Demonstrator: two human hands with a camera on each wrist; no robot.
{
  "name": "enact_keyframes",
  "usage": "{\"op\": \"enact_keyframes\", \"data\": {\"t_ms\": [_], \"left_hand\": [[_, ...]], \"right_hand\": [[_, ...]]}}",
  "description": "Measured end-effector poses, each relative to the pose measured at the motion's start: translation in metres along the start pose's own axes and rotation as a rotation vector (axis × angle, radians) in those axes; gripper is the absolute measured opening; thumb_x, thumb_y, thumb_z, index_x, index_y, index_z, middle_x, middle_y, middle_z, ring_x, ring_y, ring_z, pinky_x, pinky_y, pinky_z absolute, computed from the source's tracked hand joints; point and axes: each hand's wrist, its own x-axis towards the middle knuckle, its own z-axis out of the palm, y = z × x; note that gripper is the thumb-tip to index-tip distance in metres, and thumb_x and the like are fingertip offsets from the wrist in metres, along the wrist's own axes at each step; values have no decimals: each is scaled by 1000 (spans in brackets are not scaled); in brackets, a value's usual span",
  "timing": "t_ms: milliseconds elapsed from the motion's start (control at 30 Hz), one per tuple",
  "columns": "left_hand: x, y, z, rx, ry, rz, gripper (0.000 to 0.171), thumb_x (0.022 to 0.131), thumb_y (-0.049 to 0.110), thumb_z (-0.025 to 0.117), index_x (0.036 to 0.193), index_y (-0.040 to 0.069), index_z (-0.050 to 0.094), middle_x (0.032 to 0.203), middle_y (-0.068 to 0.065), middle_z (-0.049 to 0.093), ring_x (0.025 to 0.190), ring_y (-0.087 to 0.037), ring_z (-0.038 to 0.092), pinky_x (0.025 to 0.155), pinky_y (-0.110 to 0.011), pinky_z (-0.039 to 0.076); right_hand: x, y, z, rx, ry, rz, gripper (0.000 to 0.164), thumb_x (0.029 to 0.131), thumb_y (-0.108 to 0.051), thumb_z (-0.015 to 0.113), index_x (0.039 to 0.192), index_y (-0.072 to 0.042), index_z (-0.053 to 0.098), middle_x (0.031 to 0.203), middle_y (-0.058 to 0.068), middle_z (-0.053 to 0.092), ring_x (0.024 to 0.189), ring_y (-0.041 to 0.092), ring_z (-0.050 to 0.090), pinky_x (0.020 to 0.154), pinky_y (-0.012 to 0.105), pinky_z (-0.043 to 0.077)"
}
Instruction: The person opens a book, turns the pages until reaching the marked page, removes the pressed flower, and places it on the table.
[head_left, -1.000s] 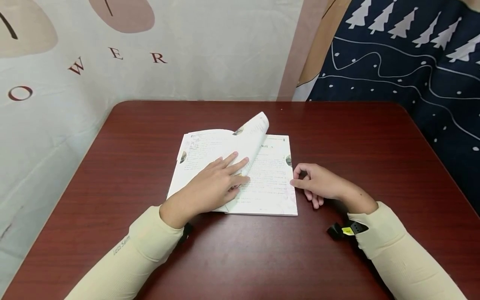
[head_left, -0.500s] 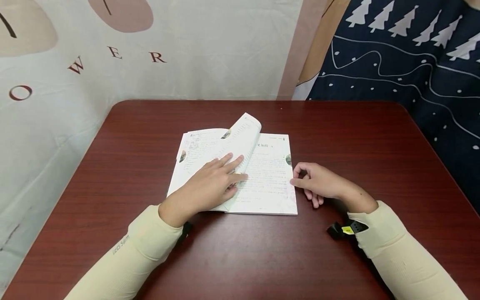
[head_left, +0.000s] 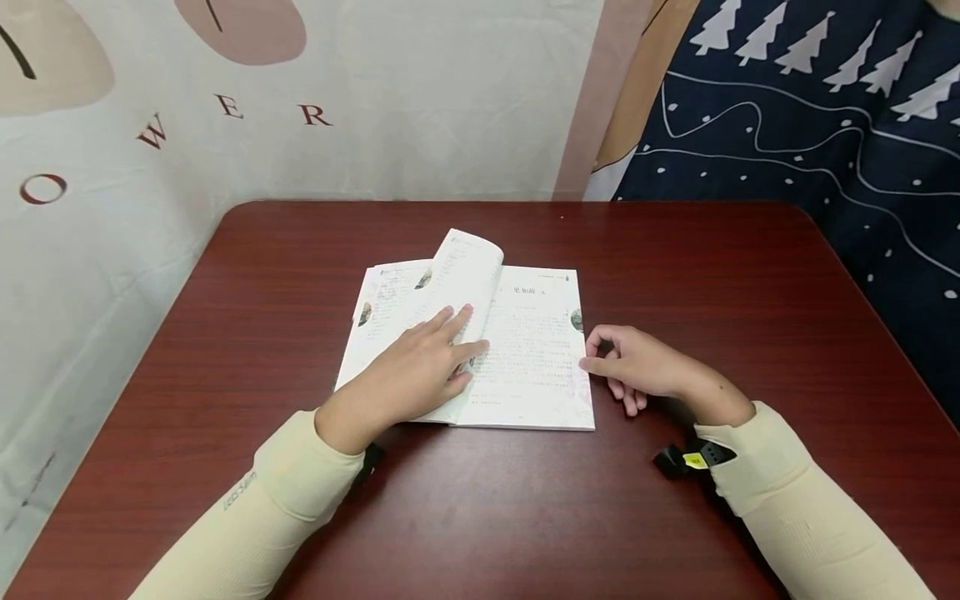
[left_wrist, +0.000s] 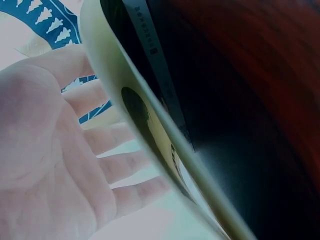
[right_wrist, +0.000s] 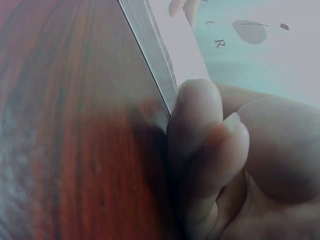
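An open book (head_left: 536, 367) with printed pages lies on the table, one leaf (head_left: 468, 262) standing raised and curled over its middle. My left hand (head_left: 420, 358) lies spread across the left side, its straight fingers against that leaf. In the left wrist view the open palm (left_wrist: 45, 150) shows, fingertips meeting the curved sheets. At the book's right edge, my right hand (head_left: 637, 362) holds the page edges between thumb and curled fingers. The right wrist view shows its bent fingers (right_wrist: 200, 115) right at the page block (right_wrist: 150, 45); the thumb tip is mostly hidden there.
The book lies on a dark red-brown wooden table (head_left: 525, 517). Behind it hangs a pale cloth (head_left: 435, 108) with printed letters, and at the right a dark blue cloth (head_left: 750, 125) with white trees. A black strapped device (head_left: 675, 461) sits at the right wrist.
The raised leaf has swung leftward across the book, uncovering more of the right page. My left hand has shifted slightly left with it. My right hand has stayed at the right edge.
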Motion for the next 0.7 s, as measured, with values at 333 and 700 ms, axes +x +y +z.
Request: {"op": "enact_keyframes", "data": {"t_ms": [333, 700], "left_hand": [[-1, -1, -1, -22, -46, -64, 43, 96, 22, 61, 139, 17, 61, 157, -22, 38, 142, -44, 42, 105, -61, 45], [-1, -2, -4, 39, -87, -135, 50, 96, 29, 65, 141, 9, 58, 157, -23, 38, 143, -44, 40, 103, -61, 47]], "right_hand": [[0, 0, 1, 4, 2, 5, 22, 99, -24, 62, 102, -6, 51, 51, 6, 53, 36, 21, 58, 36, 36, 49], [0, 0, 0, 1, 3, -2, 22, 99, -25, 61, 102, -5, 51, 51, 6, 54, 36, 21, 58, 36, 37, 49]]}}
